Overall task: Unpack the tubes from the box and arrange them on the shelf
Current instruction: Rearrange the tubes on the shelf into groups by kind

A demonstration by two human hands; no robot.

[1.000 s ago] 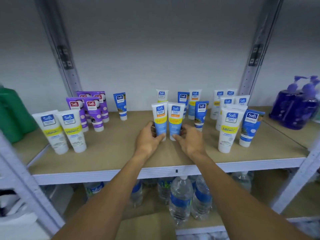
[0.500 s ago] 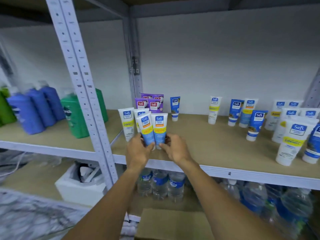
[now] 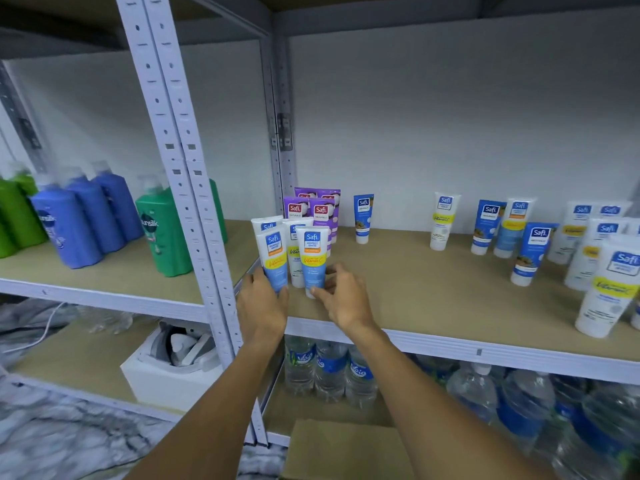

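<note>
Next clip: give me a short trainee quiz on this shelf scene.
1. True or false: the left hand and the right hand each hold one blue tube.
2. What stands under the shelf? A: water bottles. B: paint cans. C: cups.
3. Fill in: the back-left tubes are ___ in colour.
Key: 1 true; 2 A; 3 purple.

The shelf board is pale tan with a white front edge. Just right of the pale grey upright post are purple tubes and the front tubes — white running to blue, with a yellow band and an orange strip. Left of the post: blue bottles, a green bottle. Below it, grey-white marbled floor.
</note>
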